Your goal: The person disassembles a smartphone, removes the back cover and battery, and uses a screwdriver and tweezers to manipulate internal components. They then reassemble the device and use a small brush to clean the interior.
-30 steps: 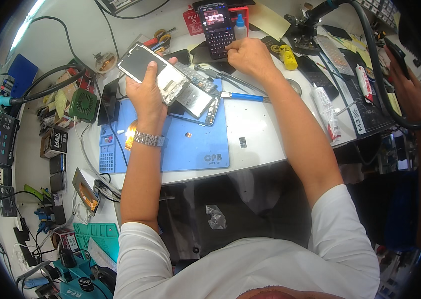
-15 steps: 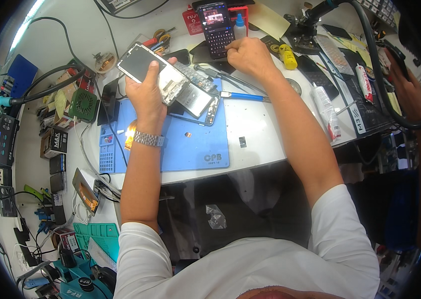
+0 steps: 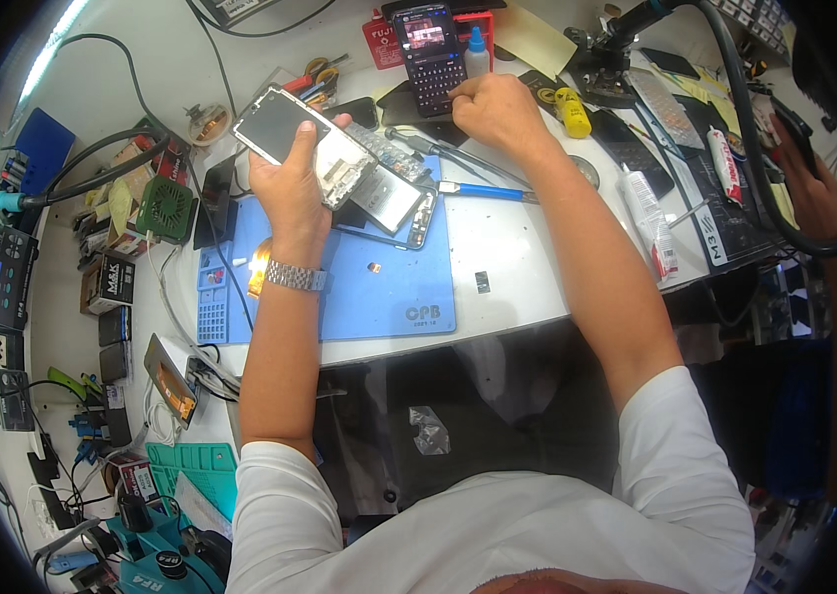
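My left hand (image 3: 288, 183) is wrapped round an opened phone frame (image 3: 341, 174), thumb across its dark upper part and bare pale metal showing below. Beneath and beside it, on the blue work mat (image 3: 369, 297), lies another opened phone (image 3: 422, 224) with its inner parts exposed. My right hand (image 3: 499, 114) has curled fingers, and its index fingertip is at the lower right of a propped smartphone (image 3: 428, 61) showing a keyboard on its lit screen. Nothing is visible in that hand. A blue-capped bottle (image 3: 477, 54) stands just behind it.
A blue-handled tool (image 3: 483, 191) and metal tweezers lie between my arms. To the right are a yellow bottle (image 3: 573, 113), a white tube (image 3: 646, 220) and a microscope stand (image 3: 604, 67). Cables hang at left. Another person's hand (image 3: 814, 188) holds a phone at the far right.
My hands stay almost exactly where they were. At the far right, the other person's hand and phone have shifted slightly.
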`<state>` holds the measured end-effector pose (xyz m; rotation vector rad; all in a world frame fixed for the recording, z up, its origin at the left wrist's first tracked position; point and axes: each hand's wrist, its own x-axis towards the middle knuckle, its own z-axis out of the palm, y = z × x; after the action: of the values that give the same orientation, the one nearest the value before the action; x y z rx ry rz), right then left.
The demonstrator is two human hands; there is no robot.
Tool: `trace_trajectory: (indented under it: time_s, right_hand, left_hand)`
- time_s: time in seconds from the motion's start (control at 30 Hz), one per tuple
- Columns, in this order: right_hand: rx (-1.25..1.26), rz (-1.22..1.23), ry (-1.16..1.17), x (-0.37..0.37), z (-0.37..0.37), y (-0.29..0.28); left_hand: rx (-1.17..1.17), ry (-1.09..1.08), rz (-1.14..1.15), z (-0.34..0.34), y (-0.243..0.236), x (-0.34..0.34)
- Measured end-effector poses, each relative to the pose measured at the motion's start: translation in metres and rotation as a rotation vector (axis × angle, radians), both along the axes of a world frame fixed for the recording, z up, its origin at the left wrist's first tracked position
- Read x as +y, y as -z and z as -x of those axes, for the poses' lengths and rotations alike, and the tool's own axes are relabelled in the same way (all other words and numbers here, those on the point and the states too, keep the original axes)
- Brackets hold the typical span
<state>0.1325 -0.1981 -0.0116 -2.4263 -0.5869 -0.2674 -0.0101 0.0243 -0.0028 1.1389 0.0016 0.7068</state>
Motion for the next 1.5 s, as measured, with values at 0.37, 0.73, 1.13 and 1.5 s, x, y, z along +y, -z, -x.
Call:
trace_trajectory:
  time_s: [0.37,0.73,1.13,1.5]
  right_hand:
    - [-0.004,-0.041,0.058,-0.003,-0.005,0.001]
    - [-0.003,-0.043,0.02,-0.001,-0.003,0.002]
    - [-0.018,-0.112,-0.16,0.013,0.007,0.013]
    - [-0.03,-0.077,0.034,-0.002,-0.005,0.005]
  left_hand:
    - [-0.016,0.009,0.008,-0.001,0.001,0.001]
    - [-0.009,0.014,0.002,-0.001,0.001,0.003]
    - [-0.007,0.014,0.008,-0.002,0.002,0.003]
    - [-0.005,-0.002,0.013,-0.002,0.002,0.002]
